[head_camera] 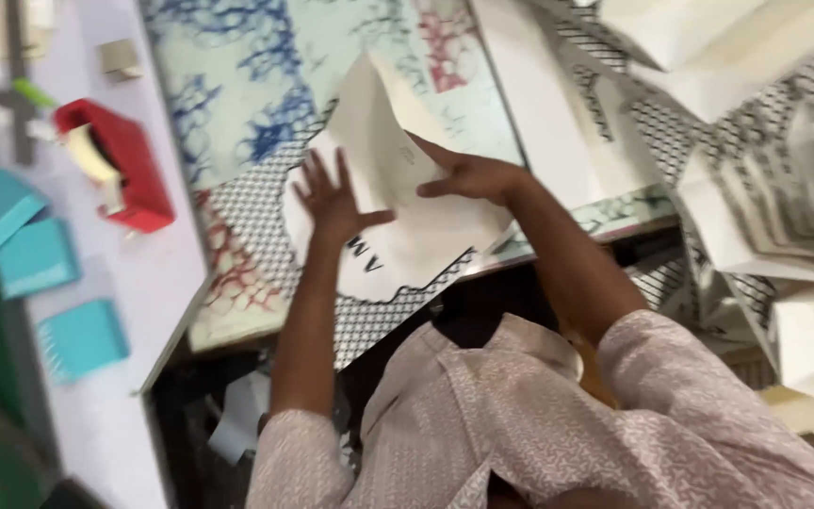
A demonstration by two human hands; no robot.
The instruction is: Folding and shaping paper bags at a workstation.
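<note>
A cream paper sheet [398, 179], partly folded with one flap standing up, lies on a black-and-white net-patterned sheet [256, 221] on the table. My left hand [332, 200] presses flat on the paper's left part with fingers spread. My right hand [468, 174] rests on the paper's right side, its thumb and fingers at the base of the raised flap. Both forearms are bare and the sleeves are light pink with a small pattern.
A red tape dispenser [124, 165] and teal blocks [35, 254] lie at the left on a pale surface. A marbled blue and red sheet [266, 75] covers the table behind. Folded white paper pieces [784, 217] pile at the right.
</note>
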